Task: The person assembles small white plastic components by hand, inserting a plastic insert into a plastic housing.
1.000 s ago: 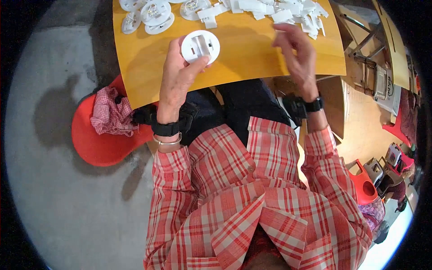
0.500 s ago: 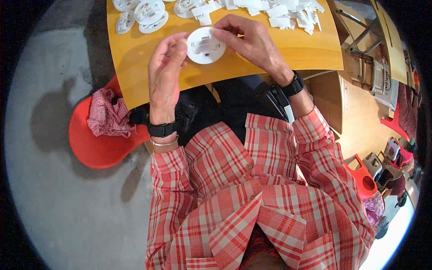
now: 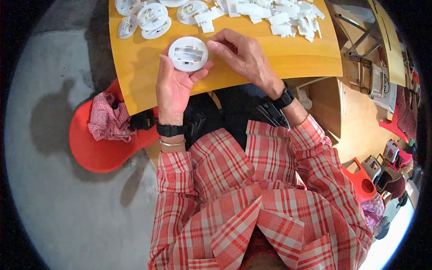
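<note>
A round white plastic housing [image 3: 179, 63] with a rectangular slot in its middle rests on the fingers of my left hand [image 3: 174, 90], slot side up, above the table's near edge. The thumb lies along its left side and fingertips show past its lower right rim. My right hand [image 3: 245, 56] is just right of the housing, thumb and forefinger tips close together by its rim. Whether those tips pinch something small is hidden. Beyond both hands lie several similar round white housings [image 3: 152, 17] with small metal parts on them, and a heap of flat white plastic pieces [image 3: 281, 18].
The yellow table [image 3: 270, 63] has its near edge just above my lap. At the left stands a red chair [image 3: 96, 153] with a pink dotted cloth [image 3: 110, 118] on it. An open cardboard box [image 3: 321, 103] is below the table at the right, near a metal-framed stand [image 3: 360, 40].
The housing has moved left and slightly nearer and now lies on my left fingers. My right hand has come off its face to beside the rim, and the left palm has turned up.
</note>
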A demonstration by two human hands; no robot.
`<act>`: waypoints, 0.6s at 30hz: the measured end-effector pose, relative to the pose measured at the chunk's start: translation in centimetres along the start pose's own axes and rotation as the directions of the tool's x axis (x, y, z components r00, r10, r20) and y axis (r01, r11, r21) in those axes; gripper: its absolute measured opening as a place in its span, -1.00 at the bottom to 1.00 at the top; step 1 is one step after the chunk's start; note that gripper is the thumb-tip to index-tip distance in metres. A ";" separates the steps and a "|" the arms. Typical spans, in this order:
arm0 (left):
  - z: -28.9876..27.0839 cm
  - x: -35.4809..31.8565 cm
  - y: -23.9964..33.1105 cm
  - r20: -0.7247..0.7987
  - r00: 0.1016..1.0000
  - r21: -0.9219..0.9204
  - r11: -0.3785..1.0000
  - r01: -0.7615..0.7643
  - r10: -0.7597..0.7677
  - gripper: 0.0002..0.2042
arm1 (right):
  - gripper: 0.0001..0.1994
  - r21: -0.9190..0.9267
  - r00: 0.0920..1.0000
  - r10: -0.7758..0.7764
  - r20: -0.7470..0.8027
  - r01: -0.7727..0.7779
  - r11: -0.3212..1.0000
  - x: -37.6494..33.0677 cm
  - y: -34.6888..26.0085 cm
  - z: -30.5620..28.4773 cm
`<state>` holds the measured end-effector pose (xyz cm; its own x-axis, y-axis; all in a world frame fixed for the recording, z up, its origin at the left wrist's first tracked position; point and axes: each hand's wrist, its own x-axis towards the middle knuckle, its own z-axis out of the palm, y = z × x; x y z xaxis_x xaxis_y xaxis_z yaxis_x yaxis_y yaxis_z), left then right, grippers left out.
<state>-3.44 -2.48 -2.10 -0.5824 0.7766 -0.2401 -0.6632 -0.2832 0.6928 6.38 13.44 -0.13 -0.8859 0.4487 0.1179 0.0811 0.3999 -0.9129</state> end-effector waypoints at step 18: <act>-1.2 0.3 -0.4 0.008 1.000 -0.265 0.964 -0.020 0.023 -0.48 | -0.77 -0.547 0.919 -0.391 0.053 0.355 0.759 5.7 2.0 -1.4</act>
<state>-3.88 -2.79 -3.28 -0.5939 0.7743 -0.2185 -0.7521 -0.4379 0.4925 2.15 17.95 -0.72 -0.8700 0.2133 0.4446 -0.0029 0.8994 -0.4371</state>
